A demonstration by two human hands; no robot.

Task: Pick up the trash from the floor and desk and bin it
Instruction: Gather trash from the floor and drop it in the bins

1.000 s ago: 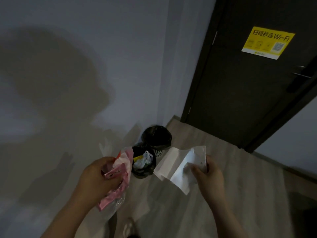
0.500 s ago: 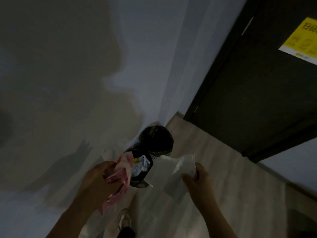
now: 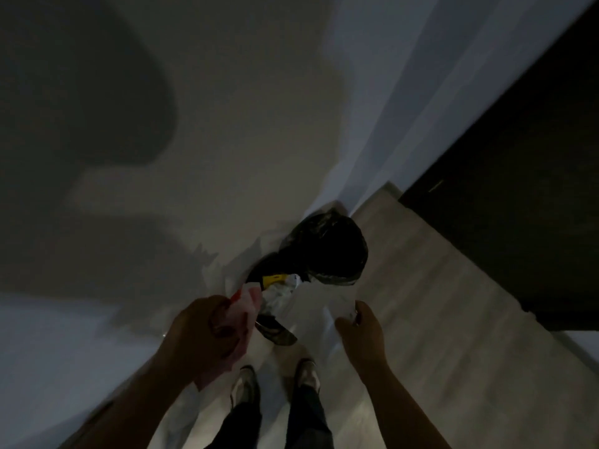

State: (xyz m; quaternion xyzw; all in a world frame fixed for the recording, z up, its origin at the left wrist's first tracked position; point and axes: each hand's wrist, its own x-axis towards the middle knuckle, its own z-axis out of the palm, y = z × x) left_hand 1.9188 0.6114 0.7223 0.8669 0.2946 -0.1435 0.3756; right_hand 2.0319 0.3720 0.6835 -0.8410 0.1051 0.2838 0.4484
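Two bins lined with black bags stand on the floor by the wall. The near bin point(image 3: 275, 333) holds a yellow and white heap of trash point(image 3: 279, 288); the far bin point(image 3: 327, 251) looks dark inside. My left hand point(image 3: 202, 332) grips a crumpled pink and white plastic wrapper point(image 3: 246, 301) just left of the near bin. My right hand point(image 3: 359, 328) pinches a white sheet of paper point(image 3: 316, 307) that hangs over the near bin's right side.
A grey wall point(image 3: 194, 124) rises on the left, with my shadow on it. A dark door point(image 3: 525, 176) stands at the right. My two shoes point(image 3: 275, 382) are on the pale wood floor point(image 3: 421, 303) just below the bins.
The view has tilted down and closed in on the bins. Both hands, with wrapper and paper, have come nearer to the near bin, and my feet have come into view.
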